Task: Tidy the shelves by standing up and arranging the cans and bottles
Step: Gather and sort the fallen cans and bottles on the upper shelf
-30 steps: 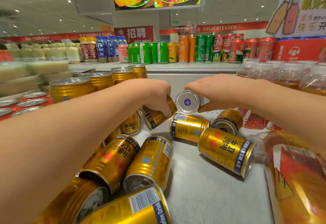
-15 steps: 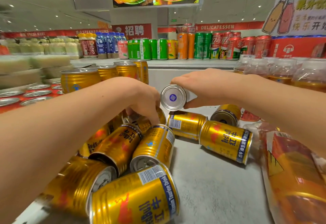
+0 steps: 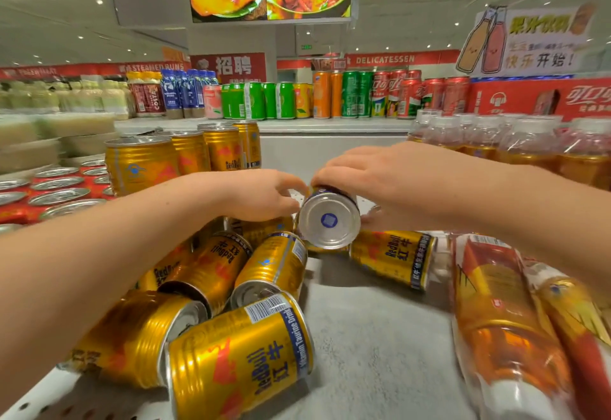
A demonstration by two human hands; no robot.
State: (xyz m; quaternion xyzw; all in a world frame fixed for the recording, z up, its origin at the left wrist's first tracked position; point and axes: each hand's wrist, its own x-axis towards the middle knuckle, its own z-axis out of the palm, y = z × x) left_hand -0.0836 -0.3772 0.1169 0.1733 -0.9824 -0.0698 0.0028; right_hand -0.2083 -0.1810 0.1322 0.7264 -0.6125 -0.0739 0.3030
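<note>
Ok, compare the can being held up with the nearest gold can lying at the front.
The held can is raised off the shelf, gripped by the right hand; the nearest can lies on its side on the shelf, untouched. The held can turns its silver end with a blue mark to the camera; the nearest can shows its side, label and barcode. Both seem the same kind of gold can.

On the shelf [image 3: 380, 353], toppled cans [image 3: 238, 353] lie heaped front left, upright cans [image 3: 142, 165] behind them. Mid-shelf, a can [image 3: 330, 219] sits between left hand [image 3: 261, 198] and right hand [image 3: 380, 181]. Fallen bottles [image 3: 496, 320] lie front right, upright bottles [image 3: 529, 142] behind them.
</note>
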